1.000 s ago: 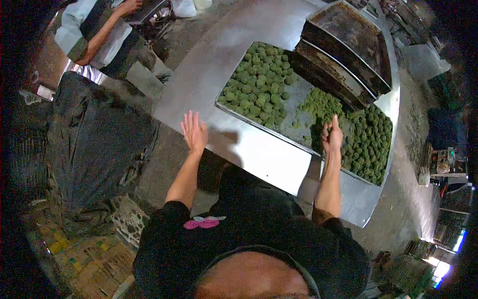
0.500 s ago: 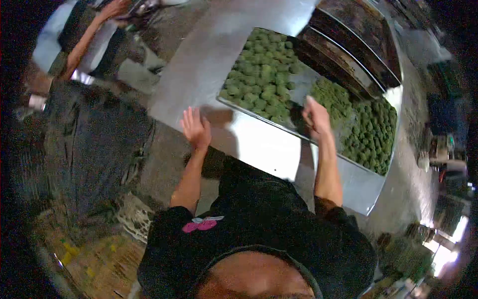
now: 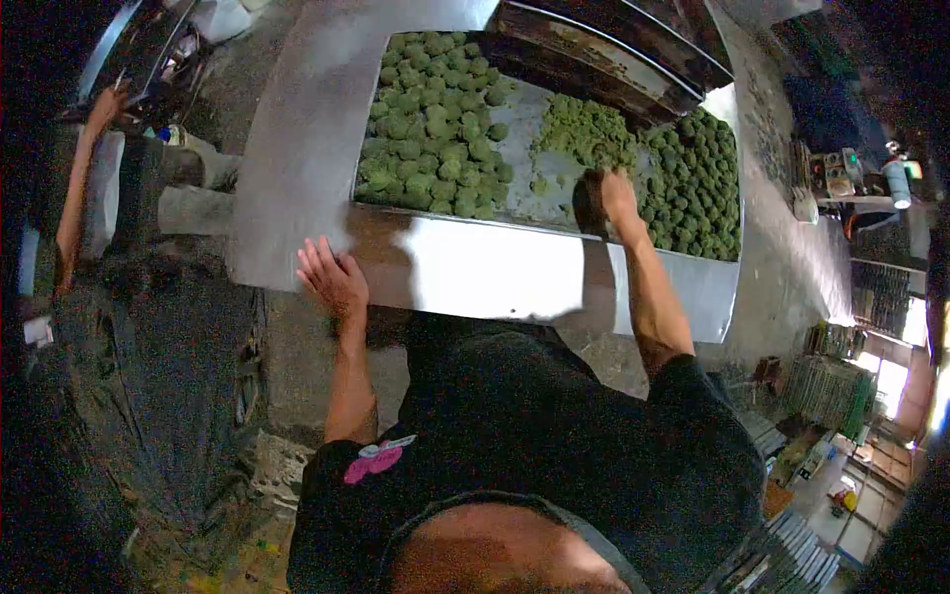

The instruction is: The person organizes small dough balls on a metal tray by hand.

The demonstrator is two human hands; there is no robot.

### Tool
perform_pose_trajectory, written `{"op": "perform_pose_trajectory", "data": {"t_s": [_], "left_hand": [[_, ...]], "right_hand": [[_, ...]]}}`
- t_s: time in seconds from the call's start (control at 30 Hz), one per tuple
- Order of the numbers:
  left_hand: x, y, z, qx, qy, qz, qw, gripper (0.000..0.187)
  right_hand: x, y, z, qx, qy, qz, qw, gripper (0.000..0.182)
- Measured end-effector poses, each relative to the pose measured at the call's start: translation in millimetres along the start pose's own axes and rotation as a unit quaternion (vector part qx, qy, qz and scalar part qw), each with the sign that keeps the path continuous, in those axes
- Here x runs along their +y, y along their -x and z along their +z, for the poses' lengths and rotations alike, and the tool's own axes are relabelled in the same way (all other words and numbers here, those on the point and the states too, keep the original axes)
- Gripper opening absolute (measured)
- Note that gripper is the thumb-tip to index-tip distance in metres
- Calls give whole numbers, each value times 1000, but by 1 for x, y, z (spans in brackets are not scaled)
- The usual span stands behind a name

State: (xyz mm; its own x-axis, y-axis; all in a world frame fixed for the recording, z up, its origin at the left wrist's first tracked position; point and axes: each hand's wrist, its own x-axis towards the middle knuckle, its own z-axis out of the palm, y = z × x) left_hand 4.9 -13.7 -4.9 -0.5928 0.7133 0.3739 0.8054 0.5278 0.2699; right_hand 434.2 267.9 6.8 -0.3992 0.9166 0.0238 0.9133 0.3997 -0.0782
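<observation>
A shallow metal tray (image 3: 522, 117) lies on the metal table. Rough light-green balls (image 3: 430, 129) fill its left side, and smaller, darker green balls (image 3: 698, 183) crowd its right side. Between them is a patch of crumbly green material (image 3: 586, 131). My right hand (image 3: 620, 203) is over the tray's front part, just below the crumbly patch, with its fingers curled in; whatever they may hold is hidden. My left hand (image 3: 334, 280), fingers spread, is at the table's front edge, left of the tray's near corner, and holds nothing.
Dark, stained metal trays or boxes (image 3: 594, 59) stand at the back of the table (image 3: 297, 148). Another person's arm (image 3: 84, 178) shows at far left, beside dark draped cloth (image 3: 163, 366). Stacked racks (image 3: 826, 391) are at the right.
The view has turned, so the tray appears further left and more level. My right hand's fingers have curled in closer over the tray. My left hand stays spread at the table edge.
</observation>
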Motion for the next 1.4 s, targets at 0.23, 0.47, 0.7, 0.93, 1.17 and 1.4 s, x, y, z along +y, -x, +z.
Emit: {"op": "perform_pose_trajectory", "data": {"t_s": [0.23, 0.47, 0.7, 0.93, 1.17, 1.4], "left_hand": [[0, 5, 4, 7, -1, -8, 1000, 45], [3, 1, -8, 7, -3, -36, 999, 44], [-5, 6, 9, 15, -5, -28, 999, 45], [9, -2, -8, -69, -51, -47, 995, 45], [10, 2, -8, -40, -33, -59, 997, 46], [10, 0, -6, -30, -16, -54, 998, 45]], "right_hand": [[-108, -32, -66, -103, -166, 54, 979, 26], [-111, -23, -43, -44, -65, -299, 951, 31], [-37, 2, -20, -178, -107, -198, 958, 13], [2, 4, -40, -229, -173, -108, 952, 31], [-21, 15, -59, -217, -40, -165, 961, 22], [-26, -1, -42, -76, -26, -150, 985, 15]]}}
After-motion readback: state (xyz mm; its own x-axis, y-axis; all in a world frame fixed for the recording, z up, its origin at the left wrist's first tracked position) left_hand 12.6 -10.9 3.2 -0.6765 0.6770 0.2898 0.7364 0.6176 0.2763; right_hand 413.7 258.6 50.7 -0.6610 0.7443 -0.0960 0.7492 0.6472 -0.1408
